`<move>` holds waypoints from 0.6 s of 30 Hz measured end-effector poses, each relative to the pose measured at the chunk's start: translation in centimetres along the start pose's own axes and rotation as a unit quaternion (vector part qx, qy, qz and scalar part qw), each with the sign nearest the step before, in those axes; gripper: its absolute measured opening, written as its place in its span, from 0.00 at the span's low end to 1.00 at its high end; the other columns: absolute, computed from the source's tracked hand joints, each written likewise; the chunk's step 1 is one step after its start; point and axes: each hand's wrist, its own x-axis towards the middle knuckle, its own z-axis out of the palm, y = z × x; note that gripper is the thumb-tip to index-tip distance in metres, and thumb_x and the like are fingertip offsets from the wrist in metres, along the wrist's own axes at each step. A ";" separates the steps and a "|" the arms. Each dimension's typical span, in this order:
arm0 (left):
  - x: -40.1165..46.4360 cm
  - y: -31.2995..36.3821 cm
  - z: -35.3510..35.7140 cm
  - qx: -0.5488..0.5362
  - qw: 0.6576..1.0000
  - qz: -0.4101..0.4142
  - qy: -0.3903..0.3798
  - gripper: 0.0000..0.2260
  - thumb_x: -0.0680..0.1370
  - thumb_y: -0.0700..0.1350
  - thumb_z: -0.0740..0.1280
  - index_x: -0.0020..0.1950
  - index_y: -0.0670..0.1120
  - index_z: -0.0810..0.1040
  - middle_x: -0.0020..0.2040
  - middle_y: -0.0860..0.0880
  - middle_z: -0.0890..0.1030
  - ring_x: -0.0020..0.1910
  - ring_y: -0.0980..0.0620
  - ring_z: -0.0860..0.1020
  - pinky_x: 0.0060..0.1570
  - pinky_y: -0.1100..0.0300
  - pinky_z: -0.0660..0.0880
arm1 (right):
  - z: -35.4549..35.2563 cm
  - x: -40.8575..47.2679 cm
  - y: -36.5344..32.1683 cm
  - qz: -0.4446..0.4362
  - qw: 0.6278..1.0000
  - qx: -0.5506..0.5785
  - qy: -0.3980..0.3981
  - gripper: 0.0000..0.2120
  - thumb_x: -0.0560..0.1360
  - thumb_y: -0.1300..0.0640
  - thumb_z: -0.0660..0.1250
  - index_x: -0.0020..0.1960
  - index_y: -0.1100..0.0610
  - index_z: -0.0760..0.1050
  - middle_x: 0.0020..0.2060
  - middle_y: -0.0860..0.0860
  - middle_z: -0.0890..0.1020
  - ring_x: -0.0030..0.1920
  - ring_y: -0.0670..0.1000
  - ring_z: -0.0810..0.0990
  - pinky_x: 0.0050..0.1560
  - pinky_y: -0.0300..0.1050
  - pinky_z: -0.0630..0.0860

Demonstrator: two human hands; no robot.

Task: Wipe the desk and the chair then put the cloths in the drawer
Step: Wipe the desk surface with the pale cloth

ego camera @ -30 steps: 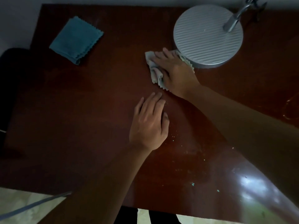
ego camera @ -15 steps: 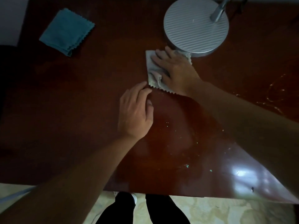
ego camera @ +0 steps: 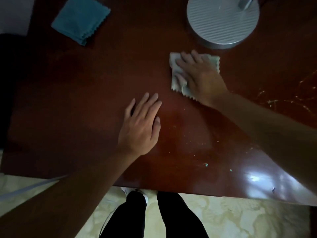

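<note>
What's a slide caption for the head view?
Right hand presses a pale cloth on the desk near the lamp base; left hand rests flat; teal cloth lies aside.

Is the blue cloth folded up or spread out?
Folded. The blue cloth shows several stacked zigzag edges at its near corner.

- A pale wall (ego camera: 15,14) shows dimly at the far left corner.
- The floor (ego camera: 240,219) is cream with a marbled pattern.
- A round, ribbed silver lamp base (ego camera: 221,19) stands on the dark red-brown desk (ego camera: 68,117).
- A bright glare (ego camera: 257,177) sits on its near right polish.
</note>
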 end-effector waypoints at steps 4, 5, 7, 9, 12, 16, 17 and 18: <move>-0.1 0.2 0.1 0.000 1.000 -0.002 0.002 0.20 0.82 0.46 0.56 0.73 0.43 0.71 0.75 0.46 0.70 0.77 0.48 0.63 0.76 0.44 0.57 | 0.0 -1.0 -1.4 0.023 0.999 -0.002 0.023 0.23 0.83 0.51 0.52 0.73 0.60 0.68 0.72 0.59 0.70 0.75 0.64 0.62 0.74 0.62 0.56; -0.1 0.1 0.1 0.002 1.000 -0.003 0.003 0.20 0.82 0.46 0.56 0.73 0.43 0.71 0.75 0.46 0.70 0.77 0.47 0.63 0.76 0.44 0.57 | 0.1 -3.2 -2.5 0.012 1.000 0.009 0.023 0.23 0.83 0.50 0.53 0.73 0.60 0.69 0.72 0.59 0.70 0.75 0.64 0.62 0.74 0.61 0.56; 0.0 0.1 0.0 0.004 1.000 -0.005 0.004 0.20 0.82 0.47 0.55 0.73 0.43 0.71 0.75 0.46 0.70 0.77 0.47 0.63 0.76 0.44 0.57 | 0.5 -8.3 -4.9 -0.030 0.999 0.036 -0.001 0.22 0.82 0.53 0.57 0.74 0.59 0.68 0.73 0.57 0.69 0.76 0.63 0.60 0.76 0.60 0.54; 0.0 0.2 0.1 0.003 1.000 -0.005 0.006 0.20 0.82 0.47 0.56 0.73 0.43 0.71 0.75 0.46 0.70 0.77 0.47 0.63 0.75 0.44 0.58 | 0.6 -12.3 -6.4 -0.080 0.995 0.048 -0.031 0.23 0.80 0.56 0.61 0.75 0.58 0.67 0.74 0.54 0.66 0.77 0.59 0.59 0.77 0.57 0.54; 0.0 0.3 0.1 0.000 1.000 -0.007 0.012 0.20 0.82 0.45 0.56 0.72 0.43 0.72 0.75 0.46 0.70 0.77 0.47 0.64 0.76 0.44 0.57 | -0.6 -10.5 -5.2 -0.081 0.993 0.074 -0.044 0.22 0.82 0.53 0.57 0.75 0.58 0.66 0.74 0.56 0.67 0.76 0.58 0.60 0.77 0.55 0.55; -0.1 0.3 0.1 -0.004 1.000 -0.015 0.005 0.20 0.81 0.43 0.56 0.73 0.43 0.71 0.75 0.47 0.70 0.77 0.48 0.63 0.77 0.46 0.56 | -1.3 -2.8 0.0 0.055 0.998 0.008 0.023 0.23 0.81 0.57 0.54 0.75 0.62 0.65 0.73 0.61 0.68 0.74 0.68 0.62 0.74 0.64 0.56; -0.1 0.3 0.1 -0.005 1.000 -0.016 0.005 0.20 0.81 0.43 0.56 0.73 0.43 0.71 0.75 0.46 0.70 0.77 0.48 0.63 0.77 0.46 0.56 | -1.1 -1.8 0.8 0.073 0.997 -0.012 0.027 0.24 0.81 0.55 0.52 0.74 0.62 0.65 0.73 0.61 0.68 0.74 0.69 0.61 0.74 0.64 0.55; -0.1 0.3 0.1 -0.007 1.000 -0.018 0.007 0.20 0.81 0.43 0.56 0.73 0.43 0.71 0.75 0.46 0.70 0.77 0.48 0.64 0.77 0.47 0.55 | -0.6 -1.5 0.9 0.080 0.996 -0.027 0.028 0.24 0.82 0.54 0.51 0.74 0.61 0.65 0.73 0.60 0.68 0.74 0.68 0.61 0.74 0.64 0.54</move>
